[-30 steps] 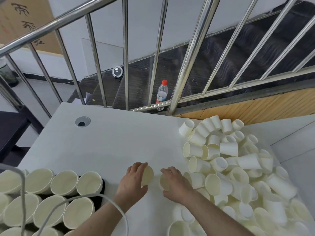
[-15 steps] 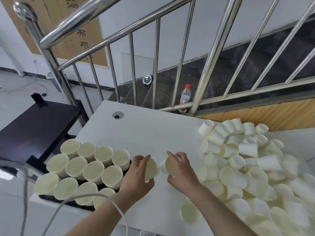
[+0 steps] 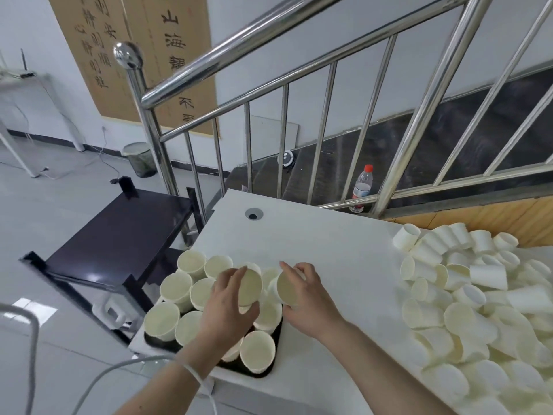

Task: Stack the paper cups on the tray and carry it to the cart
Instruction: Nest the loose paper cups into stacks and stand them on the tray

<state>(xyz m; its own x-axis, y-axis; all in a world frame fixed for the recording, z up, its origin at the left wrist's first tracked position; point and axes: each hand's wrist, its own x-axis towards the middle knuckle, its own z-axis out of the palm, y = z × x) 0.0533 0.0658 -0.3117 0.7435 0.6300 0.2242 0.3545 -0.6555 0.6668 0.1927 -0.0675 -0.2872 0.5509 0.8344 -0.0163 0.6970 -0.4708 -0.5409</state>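
Each hand holds one white paper cup over the tray. My left hand (image 3: 229,307) grips a cup (image 3: 250,285) with its mouth turned toward me. My right hand (image 3: 308,298) grips a second cup (image 3: 288,288) beside it, mouth also toward me. Under them a black tray (image 3: 263,371) at the table's left front corner carries several upright paper cups (image 3: 176,287). A large loose pile of paper cups (image 3: 478,295) lies on the right of the white table (image 3: 329,235). My left hand hides part of the tray.
A dark low cart (image 3: 119,235) stands just left of the table. A steel stair railing (image 3: 389,121) runs behind it, with a water bottle (image 3: 362,188) on the step. A white cable (image 3: 98,381) crosses my left forearm. A bin (image 3: 139,158) stands on the floor.
Both hands have moved left from the bare table to above the tray, each still holding its cup. My view has swung left, bringing the cart and floor into sight.
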